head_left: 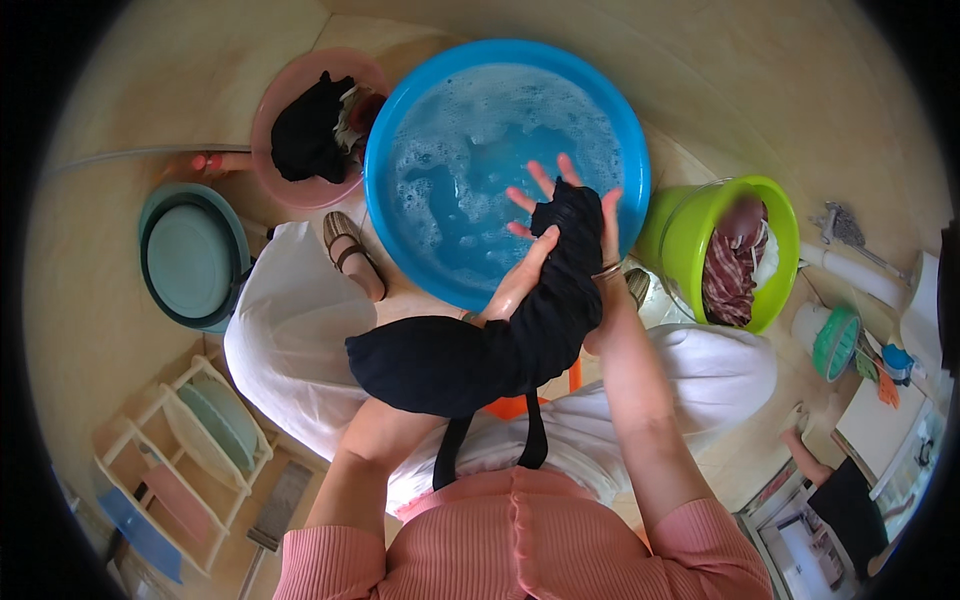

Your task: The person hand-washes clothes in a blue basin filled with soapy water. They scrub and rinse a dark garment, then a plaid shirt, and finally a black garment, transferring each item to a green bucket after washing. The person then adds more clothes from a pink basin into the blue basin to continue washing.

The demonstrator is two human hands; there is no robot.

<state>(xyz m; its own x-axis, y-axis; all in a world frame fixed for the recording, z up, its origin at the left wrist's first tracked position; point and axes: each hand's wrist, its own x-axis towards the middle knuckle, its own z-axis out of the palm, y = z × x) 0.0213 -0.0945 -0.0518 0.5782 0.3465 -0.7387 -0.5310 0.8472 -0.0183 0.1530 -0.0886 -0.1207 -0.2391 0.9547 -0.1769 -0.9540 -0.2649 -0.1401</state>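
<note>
A long bundle of black cloth [485,350] stretches from over my left forearm up to my right palm; which garment it is, I cannot tell. My left hand [522,275] is closed on its upper part, thumb along the edge and the other fingers largely hidden. Beneath the far end, my right hand [603,222] lies palm up with fingers spread, the cloth resting across it. Both hands are over the near right rim of a large blue basin [505,52] of sudsy water. Two black straps [452,452] run from the bundle to my waist.
A pink basin [265,120] holding dark clothes stands far left, with stacked basins [188,260] below it. On the right is a green bucket [780,215] with reddish patterned cloth [730,270]. A white rack [215,510] stands lower left; another person [845,510] is lower right.
</note>
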